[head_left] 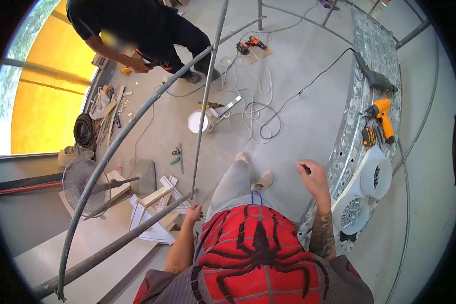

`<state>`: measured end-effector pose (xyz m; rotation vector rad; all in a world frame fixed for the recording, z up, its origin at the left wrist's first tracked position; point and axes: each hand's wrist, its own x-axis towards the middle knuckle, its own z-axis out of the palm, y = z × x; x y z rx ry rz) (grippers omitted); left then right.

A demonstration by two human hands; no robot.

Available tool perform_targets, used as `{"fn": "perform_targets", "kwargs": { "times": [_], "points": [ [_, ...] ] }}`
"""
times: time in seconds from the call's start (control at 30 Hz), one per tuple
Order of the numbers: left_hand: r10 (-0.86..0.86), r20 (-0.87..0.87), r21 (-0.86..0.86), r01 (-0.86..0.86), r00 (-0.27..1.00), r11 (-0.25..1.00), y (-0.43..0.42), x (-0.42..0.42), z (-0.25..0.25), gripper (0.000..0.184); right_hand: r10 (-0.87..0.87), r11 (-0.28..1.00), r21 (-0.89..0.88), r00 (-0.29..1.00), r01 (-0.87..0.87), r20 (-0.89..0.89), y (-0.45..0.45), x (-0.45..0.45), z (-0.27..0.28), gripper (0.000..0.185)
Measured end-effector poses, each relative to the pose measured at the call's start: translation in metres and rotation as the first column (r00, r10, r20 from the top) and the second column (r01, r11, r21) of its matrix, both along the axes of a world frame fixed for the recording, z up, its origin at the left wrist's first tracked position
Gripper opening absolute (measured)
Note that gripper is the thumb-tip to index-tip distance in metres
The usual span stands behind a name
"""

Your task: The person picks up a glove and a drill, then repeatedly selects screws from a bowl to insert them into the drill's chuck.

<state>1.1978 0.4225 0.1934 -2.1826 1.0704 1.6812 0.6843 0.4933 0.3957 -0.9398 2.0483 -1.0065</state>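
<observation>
Presently my right hand (313,178) is loosely curled, contents untellable; left hand (193,213) half-closed beside the pipe (111,246), contents also unclear; orange drill (384,114) and white bowls (385,181) sit on the metal plank (370,38), presumably for easy reach.

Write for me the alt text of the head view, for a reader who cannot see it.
The wearer's left hand is near a metal pole; the half-closed right hand is beside a metal platform bearing an orange drill and two white tubs. Ahead, a co-worker in dark clothes stands on the grey floor.
</observation>
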Motion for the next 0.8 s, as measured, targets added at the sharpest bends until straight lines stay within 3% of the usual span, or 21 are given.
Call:
{"fn": "perform_targets", "kwargs": {
  "times": [0.2,0.27,0.3,0.33,0.37,0.43,0.5,0.53,0.6,0.67,0.7,0.77,0.8],
  "points": [
    [-0.052,0.016,0.114,0.05,0.999,0.992,-0.035,-0.025,-0.013,0.042,0.122,0.986,0.113,0.992,-0.126,0.04,-0.069,-0.03,0.007,0.024],
    [0.089,0.037,0.139,-0.093,0.995,0.986,-0.062,-0.042,-0.024,0.041,0.152,0.979,0.141,0.988,-0.147,-0.02,-0.089,-0.037,0.013,0.025],
    [0.077,0.019,0.135,-0.079,0.997,0.988,-0.081,-0.046,-0.046,0.041,0.193,0.97,0.163,0.979,-0.182,-0.059,-0.1,-0.039,0.015,0.025],
    [-0.146,-0.036,-0.098,0.142,0.989,0.985,-0.106,-0.051,-0.083,0.04,0.178,0.974,0.158,0.981,-0.164,-0.079,-0.11,-0.043,0.017,0.025],
    [-0.363,-0.036,-0.327,0.332,0.931,0.885,-0.124,-0.058,-0.104,0.039,0.181,0.969,0.183,0.981,-0.166,-0.069,-0.116,-0.046,0.019,0.026],
    [-0.523,0.065,-0.587,0.456,0.85,0.669,-0.198,-0.164,0.016,0.037,0.181,0.961,0.222,0.982,-0.166,-0.053,-0.123,-0.056,0.021,0.026],
    [-0.574,0.073,-0.778,0.406,0.816,0.479,-0.26,-0.238,0.098,0.029,0.148,0.961,0.248,0.986,-0.124,-0.079,-0.12,-0.071,0.016,0.028],
    [-0.603,0.083,-0.909,0.308,0.793,0.279,-0.288,-0.265,0.132,0.03,0.14,0.961,0.251,0.987,-0.116,-0.081,-0.117,-0.082,0.01,0.028],
    [-0.593,0.243,-0.963,0.265,0.768,-0.051,-0.341,-0.306,0.195,0.031,0.116,0.938,0.339,0.986,-0.068,-0.122,-0.109,-0.105,-0.004,0.031],
    [-0.493,0.333,-0.934,0.353,0.804,-0.057,-0.38,-0.332,0.238,0.031,0.093,0.918,0.396,0.986,-0.031,-0.138,-0.11,-0.123,-0.008,0.032],
    [-0.493,0.337,-0.932,0.358,0.802,-0.055,-0.397,-0.335,0.233,0.031,0.073,0.894,0.448,0.985,0.006,-0.159,-0.114,-0.131,-0.012,0.033],
    [-0.274,0.699,-0.7,0.71,0.661,-0.071,-0.42,-0.337,0.218,0.031,0.073,0.905,0.425,0.987,-0.004,-0.145,-0.12,-0.147,-0.02,0.033],
    [-0.271,0.704,-0.694,0.717,0.656,-0.066,-0.421,-0.346,0.223,0.031,0.075,0.917,0.398,0.987,-0.014,-0.14,-0.124,-0.158,-0.025,0.034]
  ]
}}
